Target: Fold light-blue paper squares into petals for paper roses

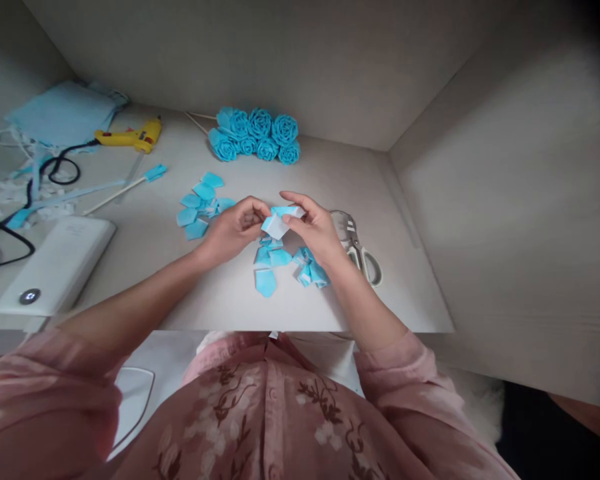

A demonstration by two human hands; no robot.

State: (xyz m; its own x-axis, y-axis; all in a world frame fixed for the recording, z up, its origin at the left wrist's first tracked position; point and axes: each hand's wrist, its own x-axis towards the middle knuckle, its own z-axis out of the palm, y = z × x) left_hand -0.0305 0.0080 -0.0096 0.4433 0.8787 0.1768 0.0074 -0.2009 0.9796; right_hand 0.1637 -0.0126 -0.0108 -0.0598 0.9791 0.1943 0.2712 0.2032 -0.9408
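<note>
Between both hands, above the table, is a small blue-and-white petal-shaped piece (277, 228), its material looking like face-mask fabric. My left hand (234, 227) pinches its left edge, with the fingers curled. On the other side my right hand (314, 225) grips it between thumb and fingers. Under the hands lie several loose blue petals (266, 283). A folded cluster of blue pieces (310, 270) rests by my right wrist. Another spread of blue petals (196, 212) lies beside my left hand. Scissors (365, 257) with pale handles are partly hidden behind my right hand.
Several blue fabric roses (260, 127) on sticks lie at the back. At the left are a yellow glue gun (130, 137), a stick with a blue tip (125, 190), a white power bank (60, 263), stacked blue masks (63, 113), scraps and black cable. Walls stand behind and right.
</note>
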